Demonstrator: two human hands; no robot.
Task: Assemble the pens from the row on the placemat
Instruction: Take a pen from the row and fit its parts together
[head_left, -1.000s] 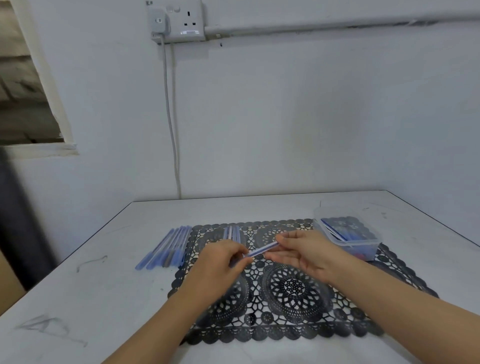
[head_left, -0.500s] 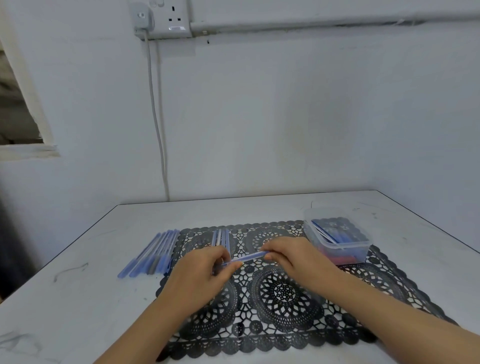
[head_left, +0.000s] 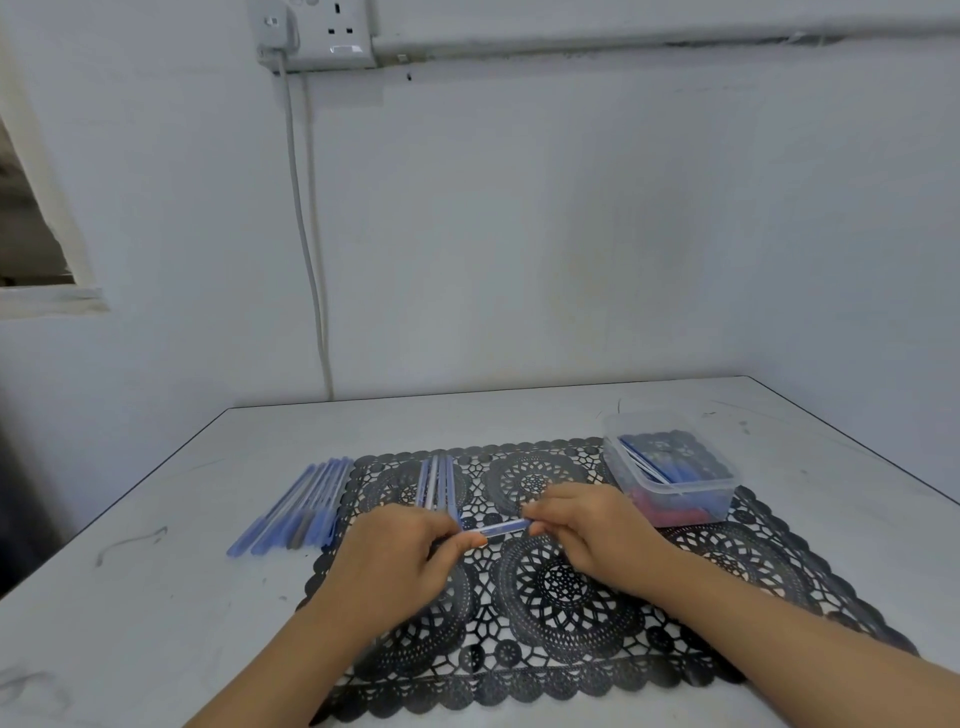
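pinching one pen (head_left: 501, 529) end to end just above the placemat (head_left: 571, 649), the left hand (head_left: 400, 556) and right hand (head_left: 587, 530) have closed in slightly since a second ago, fingers (head_left: 470, 540) curled on it. likely its parts are being pressed home; the short row (head_left: 436, 483) behind still waits

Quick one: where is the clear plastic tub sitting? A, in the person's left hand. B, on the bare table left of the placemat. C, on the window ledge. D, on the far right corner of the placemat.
D: the clear tub stands on the far right corner of the black placemat, its base on the lace pattern.
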